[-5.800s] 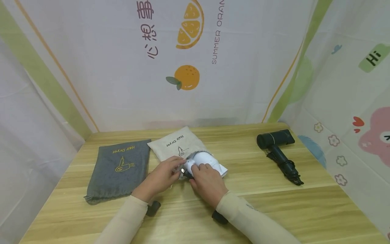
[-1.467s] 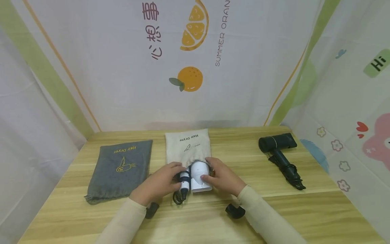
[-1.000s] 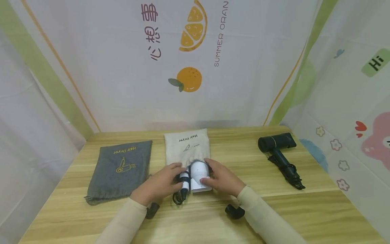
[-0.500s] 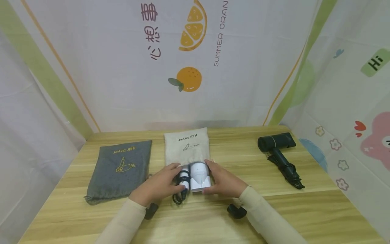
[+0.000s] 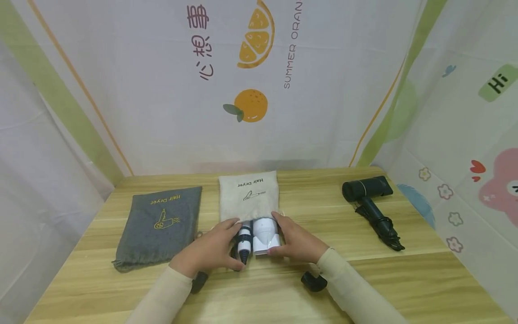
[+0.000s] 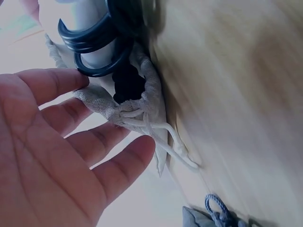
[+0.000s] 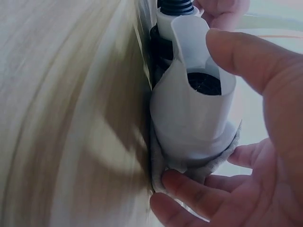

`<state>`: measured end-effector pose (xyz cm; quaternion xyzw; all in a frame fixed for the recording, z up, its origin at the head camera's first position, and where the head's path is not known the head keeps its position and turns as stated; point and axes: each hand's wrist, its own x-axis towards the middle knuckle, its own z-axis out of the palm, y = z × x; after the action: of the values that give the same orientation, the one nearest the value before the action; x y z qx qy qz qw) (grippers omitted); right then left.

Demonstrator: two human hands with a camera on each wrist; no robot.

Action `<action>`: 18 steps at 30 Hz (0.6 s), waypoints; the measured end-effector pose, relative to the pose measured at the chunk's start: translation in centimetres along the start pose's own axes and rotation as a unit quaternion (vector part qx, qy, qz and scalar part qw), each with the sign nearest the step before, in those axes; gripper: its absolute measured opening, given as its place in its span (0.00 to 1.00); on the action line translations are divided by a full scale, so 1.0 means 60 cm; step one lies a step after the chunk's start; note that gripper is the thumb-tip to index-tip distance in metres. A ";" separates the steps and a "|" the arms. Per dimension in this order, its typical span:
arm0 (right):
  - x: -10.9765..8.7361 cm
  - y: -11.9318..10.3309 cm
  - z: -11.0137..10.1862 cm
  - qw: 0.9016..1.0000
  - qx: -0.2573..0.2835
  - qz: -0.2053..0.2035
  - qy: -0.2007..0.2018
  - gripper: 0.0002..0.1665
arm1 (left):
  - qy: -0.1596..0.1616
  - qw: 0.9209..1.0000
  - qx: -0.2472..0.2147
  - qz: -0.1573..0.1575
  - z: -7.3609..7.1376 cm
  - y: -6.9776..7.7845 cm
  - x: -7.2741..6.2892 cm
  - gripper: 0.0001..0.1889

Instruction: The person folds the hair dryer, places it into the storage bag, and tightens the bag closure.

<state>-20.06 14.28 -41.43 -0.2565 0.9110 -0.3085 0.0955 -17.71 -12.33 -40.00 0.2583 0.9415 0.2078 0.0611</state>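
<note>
A white hair dryer [image 5: 265,234] lies partly inside a cream drawstring bag [image 5: 248,195], its nozzle sticking out of the mouth towards me. Beside the nozzle, the folded handle [image 5: 244,238] is wrapped with dark cord [image 6: 90,35]. My left hand [image 5: 210,249] is along the left side, relaxed fingers touching the bag's mouth near the drawstring [image 6: 175,142], the thumb near the handle's end. My right hand [image 5: 301,240] grips the right side: its thumb touches the nozzle's rim, while its fingers curl at the cloth edge [image 7: 220,163]. The dryer's far part is hidden in the bag.
A grey drawstring bag [image 5: 159,225] printed "Hair Dryer" lies flat at the left. At the right lies a black hair dryer [image 5: 374,202] with its cord bundled along the handle. Black devices [image 5: 313,282] sit by the wrists. Printed curtains [image 5: 259,135] border the wooden table [image 5: 251,297].
The cream bag and white dryer have turned straight since the oldest frame. Lately my right thumb has slid to the nozzle's end, and my left thumb has moved down near the handle's end.
</note>
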 end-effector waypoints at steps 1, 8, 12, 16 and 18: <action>0.000 0.000 0.000 1.000 -0.001 0.001 0.000 0.63 | 0.000 1.000 0.002 0.000 0.000 0.000 -0.002 0.56; 0.000 -0.003 -0.001 1.000 -0.006 0.007 0.003 0.62 | -0.001 1.000 0.021 0.009 0.001 -0.002 -0.009 0.60; -0.001 -0.007 -0.002 1.000 -0.009 0.006 0.006 0.62 | -0.005 0.999 0.031 0.017 0.002 -0.004 -0.012 0.62; -0.001 -0.009 -0.002 1.000 -0.016 0.006 0.008 0.61 | -0.008 0.999 0.037 0.024 0.005 -0.006 -0.014 0.61; -0.001 -0.009 -0.001 1.000 -0.021 0.008 0.008 0.61 | -0.007 0.999 0.040 0.023 0.007 -0.008 -0.013 0.61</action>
<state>-19.84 13.97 -41.06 -0.2491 0.9199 -0.2907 0.0856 -17.16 -12.94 -40.55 0.2837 0.9424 0.1694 0.0529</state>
